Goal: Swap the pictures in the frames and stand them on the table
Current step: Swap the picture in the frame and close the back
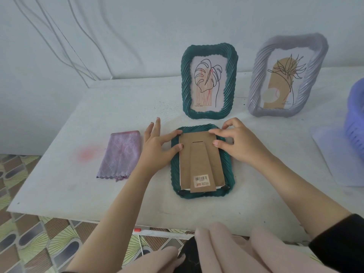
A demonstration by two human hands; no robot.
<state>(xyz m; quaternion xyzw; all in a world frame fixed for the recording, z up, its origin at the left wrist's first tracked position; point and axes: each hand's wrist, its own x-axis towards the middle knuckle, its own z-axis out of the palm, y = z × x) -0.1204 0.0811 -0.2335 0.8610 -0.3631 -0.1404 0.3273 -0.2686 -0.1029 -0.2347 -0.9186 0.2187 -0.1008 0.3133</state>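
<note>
Green frame (175,174) lies face down on the surface (78,184). Left hand (157,150) is spread flat, right hand (239,145) has fingers (218,132) slightly bent, gripping nothing, both pressing the cardboard backing (201,162) at its top corners.

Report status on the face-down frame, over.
Left hand, right hand: fingertips on cardboard backing top corners. Face-down green frame not yet stood. Standing green frame, lilac frame behind, clear of hands.
</note>
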